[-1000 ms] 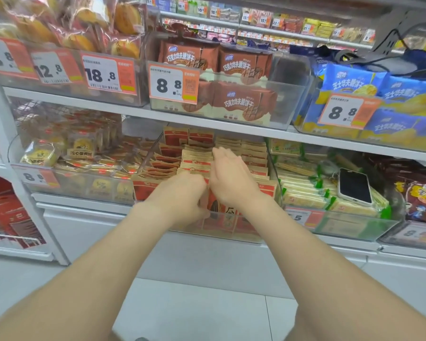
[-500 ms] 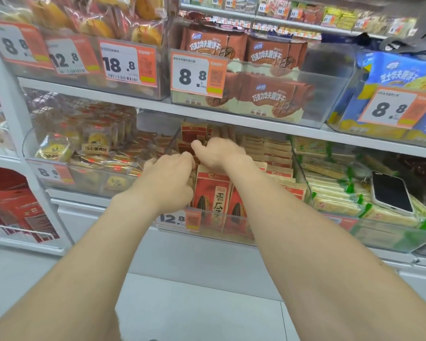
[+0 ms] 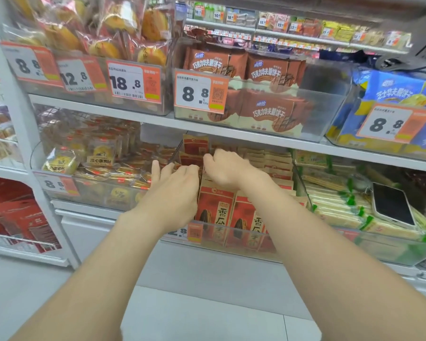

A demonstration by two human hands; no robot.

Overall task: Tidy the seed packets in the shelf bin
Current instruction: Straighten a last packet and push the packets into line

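Two hands meet over the clear bin (image 3: 234,233): right hand (image 3: 228,169) curls around upright seed packets (image 3: 217,212), left hand (image 3: 175,193) touches them, its grip unclear.

Centre of frame: shelf bin (image 3: 231,233) on lower shelf (image 3: 89,205), seed packets (image 3: 217,212) standing in rows inside, front to back. Over the rows: left hand (image 3: 175,190) just beside right hand (image 3: 228,168), apart. Left of shelf bin: pastry packs (image 3: 99,153) in adjoining bin. Right of it: wafer packs (image 3: 335,212), phone (image 3: 392,205) lying on top. Directly above, on upper shelf (image 3: 133,119): biscuit bags (image 3: 268,114), price tag (image 3: 199,93) in front.
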